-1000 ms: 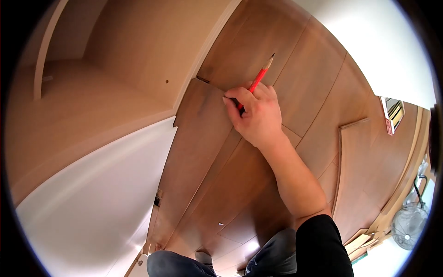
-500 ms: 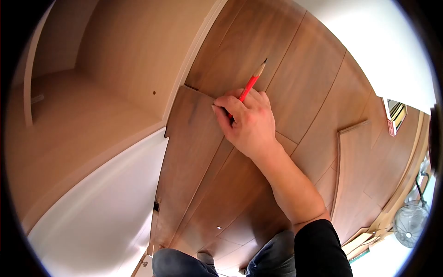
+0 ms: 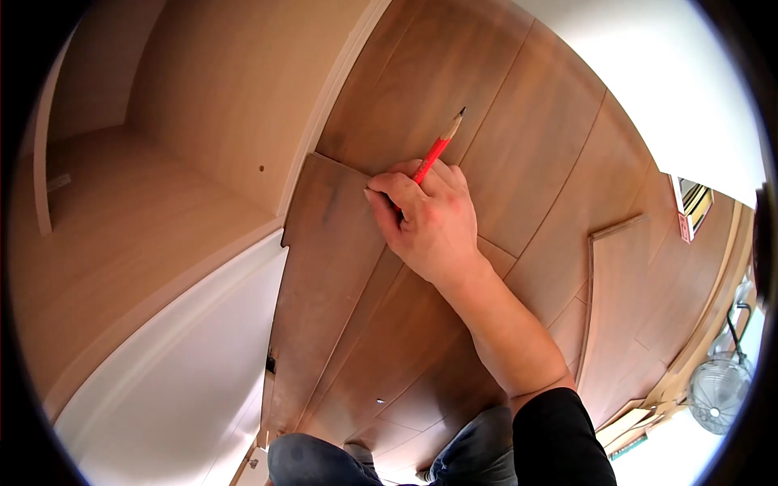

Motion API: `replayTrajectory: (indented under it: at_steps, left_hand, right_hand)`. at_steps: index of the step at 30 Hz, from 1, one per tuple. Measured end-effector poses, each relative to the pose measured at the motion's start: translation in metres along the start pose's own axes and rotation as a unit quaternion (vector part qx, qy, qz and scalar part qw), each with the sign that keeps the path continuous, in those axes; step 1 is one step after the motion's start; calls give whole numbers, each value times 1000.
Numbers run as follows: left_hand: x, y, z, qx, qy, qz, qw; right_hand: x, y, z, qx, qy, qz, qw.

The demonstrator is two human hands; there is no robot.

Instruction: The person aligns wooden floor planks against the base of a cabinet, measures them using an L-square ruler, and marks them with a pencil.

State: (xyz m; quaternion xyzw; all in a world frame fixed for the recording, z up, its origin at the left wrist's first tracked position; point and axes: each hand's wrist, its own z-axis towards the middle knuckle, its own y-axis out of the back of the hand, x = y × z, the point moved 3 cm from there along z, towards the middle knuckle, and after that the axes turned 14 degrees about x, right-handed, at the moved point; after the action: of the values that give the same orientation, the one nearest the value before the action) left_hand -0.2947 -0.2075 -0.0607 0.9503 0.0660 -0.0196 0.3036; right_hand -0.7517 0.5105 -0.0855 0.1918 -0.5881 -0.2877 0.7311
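My right hand has its fingers closed around a red pencil, whose dark tip points up and away from me. The thumb and index fingertip rest at the far end edge of a loose-looking brown plank. This plank lies along the cabinet base, with its far end against the brown floorboards. A small notch shows on its left edge near the cabinet corner. My left hand is out of view.
An open wooden cabinet and a white panel stand at left. Another plank lies at right. Beyond are an open box, wood offcuts and a fan. My knees are below.
The view has shifted, so the hand, pencil and plank appear further left and slightly lower. The dark gap at the plank's far end has narrowed from sight. The pencil stays in my right hand.
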Motion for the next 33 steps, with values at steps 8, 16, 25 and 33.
replayTrajectory:
  at_steps: [8,16,25,33]
  left_hand:
    - [-5,-4,0,1,1,4,1000]
    - [-7,-4,-2,1,4,7,1000]
    - [-2,5,0,0,8,7,1000]
    - [0,7,-2,4,11,9,1000]
  right_hand:
    - [-1,-2,-1,4,-5,-3,1000]
    - [-2,-1,-1,0,-5,2,1000]
    - [-1,-1,-1,4,-2,-4,1000]
    - [-4,-3,-1,-6,1,1,1000]
